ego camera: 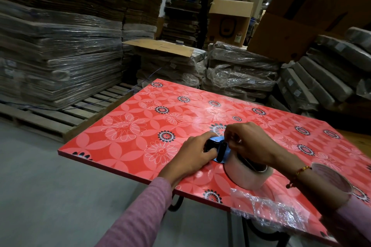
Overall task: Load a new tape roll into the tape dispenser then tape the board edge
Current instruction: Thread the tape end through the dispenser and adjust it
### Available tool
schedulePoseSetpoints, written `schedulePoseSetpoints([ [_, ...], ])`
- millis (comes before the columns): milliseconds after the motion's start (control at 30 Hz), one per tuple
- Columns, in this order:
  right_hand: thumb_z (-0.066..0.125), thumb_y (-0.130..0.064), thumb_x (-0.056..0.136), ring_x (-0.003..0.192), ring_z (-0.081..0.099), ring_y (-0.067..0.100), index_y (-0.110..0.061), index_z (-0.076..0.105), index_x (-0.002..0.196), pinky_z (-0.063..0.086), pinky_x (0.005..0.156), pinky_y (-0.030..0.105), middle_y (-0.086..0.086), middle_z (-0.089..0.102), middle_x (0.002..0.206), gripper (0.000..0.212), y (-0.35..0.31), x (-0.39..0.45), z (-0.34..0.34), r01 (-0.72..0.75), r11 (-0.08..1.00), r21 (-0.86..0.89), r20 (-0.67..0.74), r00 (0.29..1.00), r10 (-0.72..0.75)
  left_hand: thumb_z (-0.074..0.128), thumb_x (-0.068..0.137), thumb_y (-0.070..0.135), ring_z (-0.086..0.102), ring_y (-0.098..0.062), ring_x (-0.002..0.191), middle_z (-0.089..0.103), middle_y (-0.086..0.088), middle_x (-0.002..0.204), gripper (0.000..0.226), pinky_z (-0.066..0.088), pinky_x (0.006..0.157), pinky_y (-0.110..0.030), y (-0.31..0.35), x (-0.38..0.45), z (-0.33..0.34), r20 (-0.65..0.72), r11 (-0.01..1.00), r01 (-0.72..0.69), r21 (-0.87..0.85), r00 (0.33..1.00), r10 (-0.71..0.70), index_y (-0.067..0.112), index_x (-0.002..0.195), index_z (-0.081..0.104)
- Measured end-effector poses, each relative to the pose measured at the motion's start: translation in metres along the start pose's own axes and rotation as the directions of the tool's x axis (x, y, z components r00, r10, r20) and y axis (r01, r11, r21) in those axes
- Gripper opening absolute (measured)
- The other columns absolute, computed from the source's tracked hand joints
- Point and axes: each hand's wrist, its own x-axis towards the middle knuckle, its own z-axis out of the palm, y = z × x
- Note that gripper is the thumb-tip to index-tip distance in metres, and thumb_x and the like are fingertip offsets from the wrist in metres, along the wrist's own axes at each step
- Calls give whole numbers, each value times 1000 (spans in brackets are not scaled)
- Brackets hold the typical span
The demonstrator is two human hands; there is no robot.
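Both hands are down on the red flowered board (128, 142), which lies flat on a dark metal stand as a tabletop; the left hand (192, 155) comes in from the lower left in a pink striped sleeve (138, 214), its fingers (207, 136) curled tight around the black end of the tape dispenser (217, 151), pressing it to the board. The right hand (249, 142) is over the top of the dispenser, fingertips bunched together and pinching at something right by the blue metal plate and the black roller (too small to say whether it is the tape end); a red and yellow thread bracelet (297, 175) sits on that wrist.

The clear tape roll (248, 176) sits in the dispenser, just behind the roller, lying with its open core up and resting on the board near the front edge. A second roll of tape (333, 176) lies just to the right, partly hidden by the right forearm; it looks pale with a cardboard-coloured core. Crumpled clear plastic wrap (271, 206) lies at the near edge of the board, hanging over it a little.

Behind the board: a wooden pallet (66, 114) on the grey floor at left, carrying tall stacks of flat cardboard (60, 46) bound in film; wrapped bundles (236, 74) piled straight ahead; brown cardboard boxes (230, 21) further back and up at right.
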Motion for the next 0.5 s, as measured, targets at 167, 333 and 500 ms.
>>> schedulePoseSetpoints([
  [167,57,-7,85,79,60,30,-15,62,90,50,68,47,3,66,88,10,-1,-6,6,-1,1000,-18,-22,1000,1,51,78,33,60,-21,72,70,-3,89,47,51,71,-38,-1,1,0,7,1000,-4,4,1000,4,26,123,60],
  [333,52,-4,83,77,57,33,-21,54,92,48,64,49,2,59,90,19,-5,-9,12,53,995,-87,-10,998,-55,51,79,32,63,-26,79,71,-6,93,48,52,74,-41,-4,2,0,23,1000,-16,16,1000,16,28,127,57],
  [500,53,-2,78,73,57,35,-15,58,93,47,61,47,5,59,89,21,-7,-12,12,90,986,-139,-45,994,-97,51,79,33,64,-25,79,71,-6,95,48,52,74,-39,-5,4,1,31,999,-26,21,999,26,29,127,56],
])
